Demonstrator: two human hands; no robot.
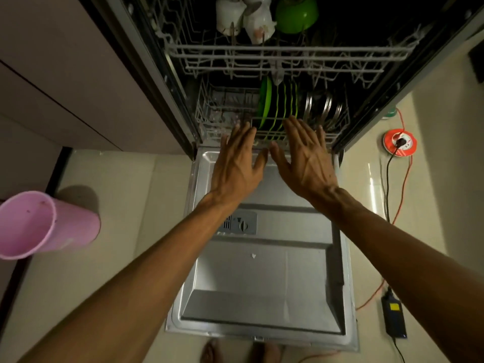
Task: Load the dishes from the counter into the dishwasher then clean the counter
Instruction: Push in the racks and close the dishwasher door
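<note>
My fingers are straight and spread on both hands, gripping nothing. The left hand (237,163) and right hand (305,158) sit side by side at frame centre, palms down, thumbs nearly meeting, fingertips at the front rim of the lower rack (209,119). I cannot tell whether the tips touch the wire or hover just above it.

Just beyond my fingertips, the green plates (277,106) stand on edge in the lower rack, faces turned left and right, stacked in a row that runs across the frame. To their right, steel plates (324,106) stand the same way.

Higher, across the top of the frame, the upper rack (288,52) is pulled out over the lower one. It carries two white cups (243,17) and a green bowl (297,14), all tilted mouth-down.

Under my forearms the door (262,271) lies open and flat, its long axis running from the bottom of the frame up to the racks.

At left edge, a pink cup (44,226) lies tilted, mouth toward lower left. At right, an orange cord reel (399,142) and a black adapter (394,318) rest on the floor (117,205).
</note>
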